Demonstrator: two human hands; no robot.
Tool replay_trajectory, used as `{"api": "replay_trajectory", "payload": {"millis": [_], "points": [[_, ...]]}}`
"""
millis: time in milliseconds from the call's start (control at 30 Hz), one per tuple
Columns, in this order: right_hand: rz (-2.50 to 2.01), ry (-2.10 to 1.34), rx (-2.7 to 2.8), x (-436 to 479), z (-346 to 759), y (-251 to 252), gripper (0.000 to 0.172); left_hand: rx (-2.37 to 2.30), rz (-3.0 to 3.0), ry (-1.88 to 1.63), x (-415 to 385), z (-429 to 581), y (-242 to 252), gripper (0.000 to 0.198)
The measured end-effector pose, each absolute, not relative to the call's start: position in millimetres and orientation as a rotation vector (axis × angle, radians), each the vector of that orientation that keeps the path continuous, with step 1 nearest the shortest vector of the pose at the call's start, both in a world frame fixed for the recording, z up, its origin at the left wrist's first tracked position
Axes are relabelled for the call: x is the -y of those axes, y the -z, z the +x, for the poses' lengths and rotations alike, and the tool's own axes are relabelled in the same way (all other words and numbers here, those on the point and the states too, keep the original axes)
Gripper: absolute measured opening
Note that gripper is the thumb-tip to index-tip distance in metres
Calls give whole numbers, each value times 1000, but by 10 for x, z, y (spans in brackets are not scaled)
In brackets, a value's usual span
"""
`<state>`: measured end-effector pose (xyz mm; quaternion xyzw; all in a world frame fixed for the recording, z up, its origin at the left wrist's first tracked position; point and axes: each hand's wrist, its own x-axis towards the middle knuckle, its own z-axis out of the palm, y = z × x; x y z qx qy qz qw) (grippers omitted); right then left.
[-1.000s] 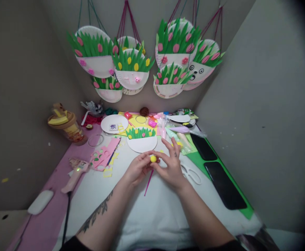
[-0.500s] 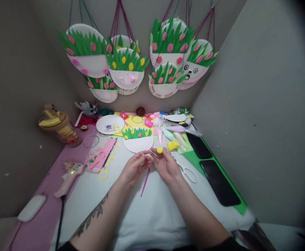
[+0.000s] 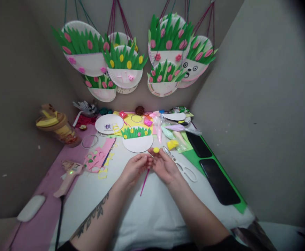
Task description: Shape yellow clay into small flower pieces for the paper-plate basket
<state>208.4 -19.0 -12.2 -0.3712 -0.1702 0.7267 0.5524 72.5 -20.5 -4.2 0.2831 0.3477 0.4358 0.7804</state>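
Observation:
A small yellow ball of what looks like modelling clay [image 3: 156,150] sits at the fingertips of my right hand [image 3: 166,169], held between thumb and forefinger. Close beside it, my left hand [image 3: 136,169] has its fingers pinched together near the right fingers; what they hold, if anything, is too small to make out. Below the hands a thin magenta stick [image 3: 144,183] points toward me, its upper end partly hidden by the fingers. Just beyond stands a white half-plate basket [image 3: 138,143] with green paper grass and yellow and pink tulips.
White-handled scissors [image 3: 189,173] and a yellow clay lump [image 3: 172,144] lie to the right, near two dark phones [image 3: 220,182]. On the left are a pink glue gun [image 3: 68,179] and pink paper scraps [image 3: 100,155]. Finished plate baskets [image 3: 124,77] hang on the wall.
The yellow ball has shifted slightly left in my right fingers, and the two hands are a little closer together. The whole view has moved slightly.

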Motion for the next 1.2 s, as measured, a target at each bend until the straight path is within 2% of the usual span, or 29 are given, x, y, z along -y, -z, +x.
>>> {"api": "replay_trajectory", "payload": {"millis": [100, 233, 333, 433, 600, 800, 933, 1067, 1200], "points": [[-1041, -1397, 838, 240, 2093, 104, 33, -765, 618, -911, 215, 715, 22, 30], [-1268, -645, 1506, 345, 2137, -27, 19, -689, 604, -902, 223, 692, -14, 32], [-1270, -400, 1719, 391, 2147, -87, 19, -643, 601, -915, 225, 680, -18, 26], [-1245, -352, 1795, 398, 2140, -80, 28, -643, 602, -909, 229, 674, -8, 25], [-1213, -282, 1777, 384, 2145, -41, 18, -592, 622, -894, 234, 665, -21, 34], [-1204, -252, 1792, 392, 2151, -55, 29, -562, 602, -895, 231, 669, -25, 30], [-1186, -212, 1791, 400, 2153, -72, 22, -553, 631, -909, 236, 663, -16, 31], [-1192, -220, 1812, 406, 2161, -80, 28, -535, 624, -894, 232, 652, -15, 31], [-1155, -196, 1805, 403, 2170, -70, 21, -520, 600, -909, 226, 645, -4, 32]]}}
